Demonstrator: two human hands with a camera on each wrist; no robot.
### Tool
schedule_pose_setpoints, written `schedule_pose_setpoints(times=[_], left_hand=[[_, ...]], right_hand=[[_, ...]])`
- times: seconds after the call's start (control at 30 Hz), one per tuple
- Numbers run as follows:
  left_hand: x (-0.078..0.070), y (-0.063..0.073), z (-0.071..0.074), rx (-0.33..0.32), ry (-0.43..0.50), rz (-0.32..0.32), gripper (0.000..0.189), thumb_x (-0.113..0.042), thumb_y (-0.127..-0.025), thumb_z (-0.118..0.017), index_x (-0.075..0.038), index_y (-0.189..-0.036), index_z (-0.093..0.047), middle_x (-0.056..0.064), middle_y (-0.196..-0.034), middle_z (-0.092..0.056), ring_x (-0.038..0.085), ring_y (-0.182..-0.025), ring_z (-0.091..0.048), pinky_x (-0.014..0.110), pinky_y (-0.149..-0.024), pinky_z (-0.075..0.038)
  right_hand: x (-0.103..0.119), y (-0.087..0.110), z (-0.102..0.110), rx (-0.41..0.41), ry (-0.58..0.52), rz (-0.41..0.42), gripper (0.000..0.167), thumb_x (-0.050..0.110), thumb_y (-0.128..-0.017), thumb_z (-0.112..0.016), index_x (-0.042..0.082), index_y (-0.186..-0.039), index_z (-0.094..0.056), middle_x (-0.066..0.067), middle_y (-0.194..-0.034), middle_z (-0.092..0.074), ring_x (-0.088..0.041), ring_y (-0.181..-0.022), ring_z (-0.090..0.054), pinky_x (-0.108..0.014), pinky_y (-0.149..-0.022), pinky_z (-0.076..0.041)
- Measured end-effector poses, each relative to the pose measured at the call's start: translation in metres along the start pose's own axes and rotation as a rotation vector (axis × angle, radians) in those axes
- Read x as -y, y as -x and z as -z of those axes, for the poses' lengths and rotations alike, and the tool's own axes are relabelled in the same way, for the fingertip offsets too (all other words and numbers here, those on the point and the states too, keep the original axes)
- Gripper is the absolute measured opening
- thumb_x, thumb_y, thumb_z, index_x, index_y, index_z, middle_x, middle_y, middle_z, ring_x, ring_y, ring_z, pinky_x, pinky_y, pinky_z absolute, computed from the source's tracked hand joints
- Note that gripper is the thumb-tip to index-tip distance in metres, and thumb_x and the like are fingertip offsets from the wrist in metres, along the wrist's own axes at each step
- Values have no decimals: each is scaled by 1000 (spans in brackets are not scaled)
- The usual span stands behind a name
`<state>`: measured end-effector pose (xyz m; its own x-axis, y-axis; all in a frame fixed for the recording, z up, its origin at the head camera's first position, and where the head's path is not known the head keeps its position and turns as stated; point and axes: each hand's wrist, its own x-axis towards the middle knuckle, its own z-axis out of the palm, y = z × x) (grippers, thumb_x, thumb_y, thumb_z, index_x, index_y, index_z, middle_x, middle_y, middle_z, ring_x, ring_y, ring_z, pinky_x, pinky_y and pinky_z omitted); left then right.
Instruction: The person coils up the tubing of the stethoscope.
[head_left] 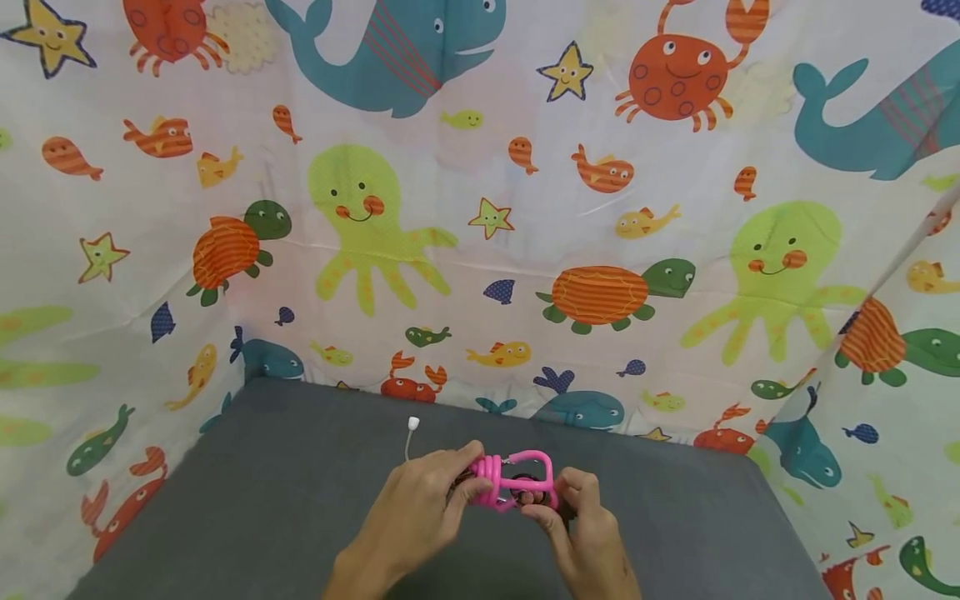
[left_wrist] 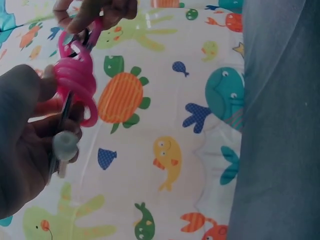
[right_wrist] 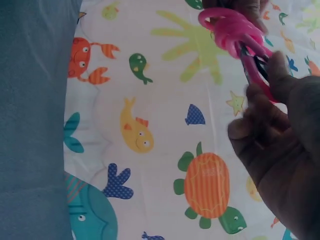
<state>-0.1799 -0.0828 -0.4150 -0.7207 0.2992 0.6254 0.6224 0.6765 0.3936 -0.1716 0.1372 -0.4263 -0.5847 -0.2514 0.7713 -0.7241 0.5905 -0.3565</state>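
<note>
A bright pink cord (head_left: 489,482), glossy and wound into a bundle, is held up between both hands in the head view. My left hand (head_left: 416,512) grips its coiled left end, thumb and fingers on opposite sides. On the right, my right hand (head_left: 588,533) pinches the loop end. Dark parts show inside the loop, partly hidden by pink strands and fingers. A thin pale strand with a white knob (head_left: 413,423) sticks up beyond the left hand; that white knob (left_wrist: 65,145) hangs close to the camera in the left wrist view.
Below the hands spreads a dark grey tabletop (head_left: 300,467). A white cloth (head_left: 465,275) printed with sea animals rises behind it and along both sides.
</note>
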Motion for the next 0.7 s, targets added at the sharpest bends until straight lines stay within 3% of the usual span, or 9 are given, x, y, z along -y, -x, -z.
schedule_pose_setpoints(times=[0.1,0.2,0.3,0.37,0.5,0.7], left_hand=[[5,0,0,85,-14,6,34,-33,-101,-69,-12,-127,-69,-8,-86,-68,-3,-71,-50,13,-64,-46],[8,-2,-1,179,-22,25,49,-44,-98,-70,-12,-135,-67,-3,-103,-75,1,-78,-58,17,-71,-54],[13,-3,-6,265,-43,38,60,-54,-91,-72,-15,-135,-66,-2,-101,-72,1,-79,-56,16,-71,-53],[17,-3,-12,309,-55,47,63,-57,-88,-74,-16,-135,-66,-4,-94,-67,0,-75,-49,14,-67,-47],[32,-2,-33,345,-71,33,56,-57,-89,-74,-20,-130,-67,-3,-91,-52,1,-67,-42,15,-60,-39],[65,-2,-87,389,-68,-7,51,-56,-89,-76,-22,-125,-67,-3,-97,-42,2,-68,-42,16,-59,-37]], right_hand=[[-3,3,0,32,-20,-18,41,34,-99,-58,-2,-115,-44,11,-74,-47,12,-66,-38,-8,-56,-39],[-6,6,2,49,4,-64,37,23,-95,-69,-2,-112,-48,12,-73,-47,12,-64,-35,-9,-54,-38],[-8,8,3,109,36,-168,37,13,-88,-79,1,-110,-52,12,-73,-47,11,-61,-35,-12,-53,-40],[-10,11,5,183,40,-272,37,10,-87,-81,5,-111,-53,12,-73,-48,9,-60,-37,-14,-53,-41],[-19,21,9,278,49,-417,33,15,-92,-78,10,-113,-53,9,-73,-53,7,-60,-42,-17,-55,-44],[-39,34,19,177,115,-383,29,10,-91,-79,7,-109,-56,10,-73,-57,11,-60,-47,-18,-53,-45]])
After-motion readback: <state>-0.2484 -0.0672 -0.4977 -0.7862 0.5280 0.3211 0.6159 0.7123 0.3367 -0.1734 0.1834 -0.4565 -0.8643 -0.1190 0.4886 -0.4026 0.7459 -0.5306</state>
